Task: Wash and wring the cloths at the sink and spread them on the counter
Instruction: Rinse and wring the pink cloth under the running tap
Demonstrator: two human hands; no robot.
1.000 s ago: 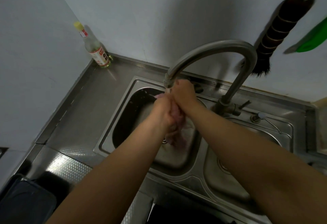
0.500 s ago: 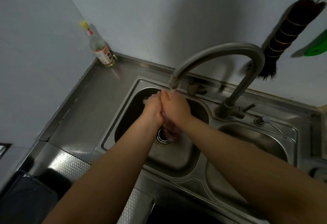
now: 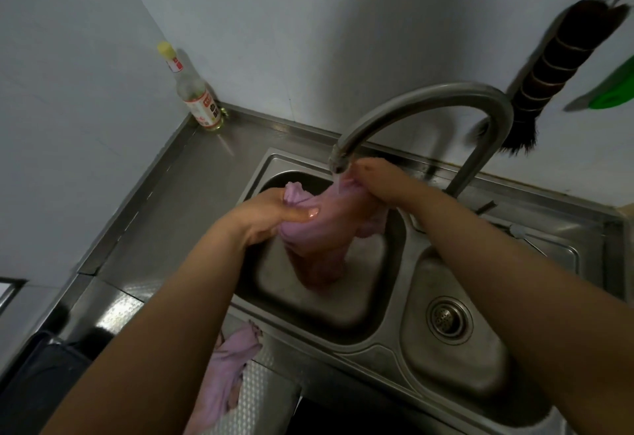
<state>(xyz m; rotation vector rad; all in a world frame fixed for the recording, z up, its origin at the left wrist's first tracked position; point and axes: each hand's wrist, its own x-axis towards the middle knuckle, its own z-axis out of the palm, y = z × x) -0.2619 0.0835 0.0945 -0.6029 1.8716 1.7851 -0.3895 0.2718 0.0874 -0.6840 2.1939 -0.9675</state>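
Both hands grasp a purple cloth (image 3: 314, 228) under the running faucet (image 3: 425, 105): left hand (image 3: 271, 211) bunching one end, right hand (image 3: 380, 184) the other, above the sink (image 3: 274, 163). Another cloth (image 3: 230, 362) lies on the worktop (image 3: 164, 201) before the sink.

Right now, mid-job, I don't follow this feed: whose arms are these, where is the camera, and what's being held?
There is no machine: the camera sits on a person's head, looking down at their own bare hands. The left hand and right hand each hold the pink cloth in a curled grip, stretched under water running from the tap, above the left basin of the steel sink. A second pink cloth lies on the counter edge nearest the person. A bottle stands in the corner.
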